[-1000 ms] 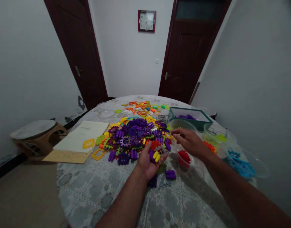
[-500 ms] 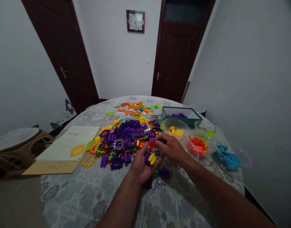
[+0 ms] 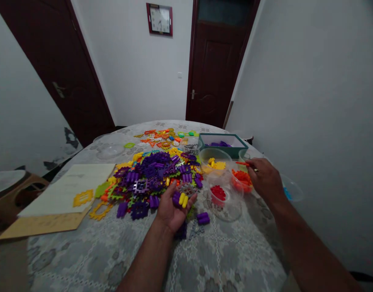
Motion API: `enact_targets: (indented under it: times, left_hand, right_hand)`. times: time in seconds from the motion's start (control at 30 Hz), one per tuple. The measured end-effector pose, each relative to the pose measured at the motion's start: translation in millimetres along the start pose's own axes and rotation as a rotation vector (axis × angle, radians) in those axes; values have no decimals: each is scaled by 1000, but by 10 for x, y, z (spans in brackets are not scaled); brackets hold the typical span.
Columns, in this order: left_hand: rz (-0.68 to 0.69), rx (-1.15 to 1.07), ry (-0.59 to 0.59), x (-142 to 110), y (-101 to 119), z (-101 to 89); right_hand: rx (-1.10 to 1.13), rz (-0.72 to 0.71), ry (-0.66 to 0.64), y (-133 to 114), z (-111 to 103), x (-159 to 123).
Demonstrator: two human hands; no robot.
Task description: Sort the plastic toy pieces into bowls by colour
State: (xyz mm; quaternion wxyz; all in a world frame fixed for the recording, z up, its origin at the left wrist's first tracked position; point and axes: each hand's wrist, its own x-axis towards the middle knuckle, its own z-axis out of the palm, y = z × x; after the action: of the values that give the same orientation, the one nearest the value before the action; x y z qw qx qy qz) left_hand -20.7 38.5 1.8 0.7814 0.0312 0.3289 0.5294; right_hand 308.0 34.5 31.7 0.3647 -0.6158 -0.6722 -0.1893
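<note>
At your far left, a flat sheet of tan card (image 3: 43,226) sticks out under white paper (image 3: 67,186), whose faint marks are too dim to read. A yellow toothed square (image 3: 86,196) lies on the paper, and a yellow ring (image 3: 96,216) with a bumpy edge lies just beside it. Next comes a big heap (image 3: 157,166) of hard, shiny plastic bits, mostly purple. Above it hangs a clock (image 3: 159,19) with numbers too blurry to read. Your left hand (image 3: 171,211) is palm up, curled around smooth, round-sided purple and yellow blocks (image 3: 183,200), which sit between thumb and fingers. A ridged purple block (image 3: 203,218) lies near it on the flowery cloth (image 3: 137,251). Clear, round tubs hold yellow bits (image 3: 216,164), red bits (image 3: 217,194) and orange bits (image 3: 242,179). Your right hand (image 3: 265,178) pinches a thin orange-red piece (image 3: 241,163) in its fingertips, right above the orange bits.
</note>
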Motion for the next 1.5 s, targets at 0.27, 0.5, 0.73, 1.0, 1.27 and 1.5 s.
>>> enact_targets:
  times: [0.27,0.5,0.73,1.0,1.27,1.5]
  left_hand:
    - [-9,9,2,-12,2,7]
    - [2,16,-35,-16,-6,-10]
    - [-34,15,-66,-1,-27,-43]
    - [-99,28,-181,-11,-38,-48]
    - [-122,20,-187,-5,-70,-39]
    - [-108,13,-69,12,-25,-64]
  right_hand:
    - [-89,7,-75,430,203,-123]
    - [-8,103,-52,-26,10,-263]
    - [354,-59,-222,-1033,-138,-441]
    - [394,-121,-432,-1623,136,-397]
    - [524,-32,-437,-1700,261,-285]
    - [493,72,-513,-1333,232,163]
